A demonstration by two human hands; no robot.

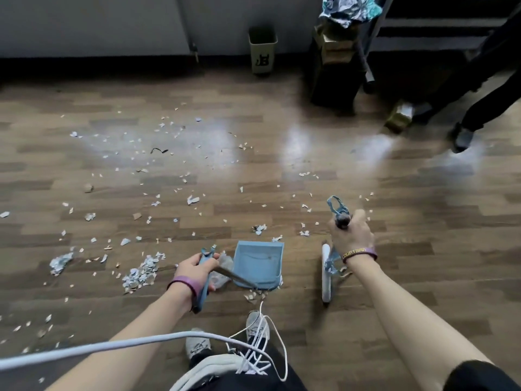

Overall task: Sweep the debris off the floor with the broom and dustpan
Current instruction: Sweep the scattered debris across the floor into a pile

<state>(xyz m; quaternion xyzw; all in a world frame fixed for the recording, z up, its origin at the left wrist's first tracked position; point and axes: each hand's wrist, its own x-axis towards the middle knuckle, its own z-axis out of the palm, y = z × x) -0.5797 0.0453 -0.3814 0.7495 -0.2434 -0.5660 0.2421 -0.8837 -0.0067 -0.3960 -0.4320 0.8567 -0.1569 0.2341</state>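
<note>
Your left hand (197, 268) grips the dustpan (258, 263), your right hand (352, 238) the broom (326, 268). Sweeping looks barely started: brush the paper scraps (141, 273) in next.

Dustpan (258, 265), broom (327, 273), debris (141, 273) on floor (394, 207)

Purple wristband (184, 284) on left wrist; purple band (359, 253) with yellow lettering on right; black sleeve (479, 376), grey sneakers (197, 345)

The light-blue dustpan (258, 265) sits on the wooden floor (423, 221), its long handle gripped by the left hand (197, 270). Just right of the dustpan, the broom (327, 273) rests its pale head on the floor, handle top held in the right hand (352, 237). Torn-paper debris (141, 273) lies heaped left of the dustpan and scattered beyond it.
</note>
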